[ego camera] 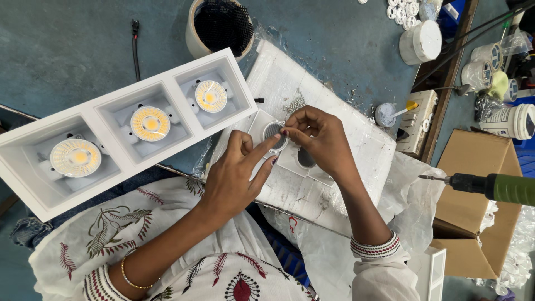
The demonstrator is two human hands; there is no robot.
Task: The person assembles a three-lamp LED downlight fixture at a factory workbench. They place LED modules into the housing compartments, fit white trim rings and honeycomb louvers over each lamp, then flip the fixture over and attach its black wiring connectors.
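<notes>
My left hand [234,175] presses its forefinger on a small round ring with a dark mesh centre [272,131]. That ring sits on a white square trim piece [261,124] lying on a plastic-wrapped white foam block [345,142]. My right hand [317,136] pinches the ring's right edge with fingertips. A second white square trim with a round hole [301,160] lies just below my right hand. A small pile of screws [293,104] rests on the foam above the ring.
A long white housing with three round yellow lamp modules [120,128] leans across my lap at left. A tape roll holding dark mesh [218,25] stands behind. At right are a green-handled powered screwdriver [490,187], a cardboard box [473,161], white containers [421,42] and a switch board [419,114].
</notes>
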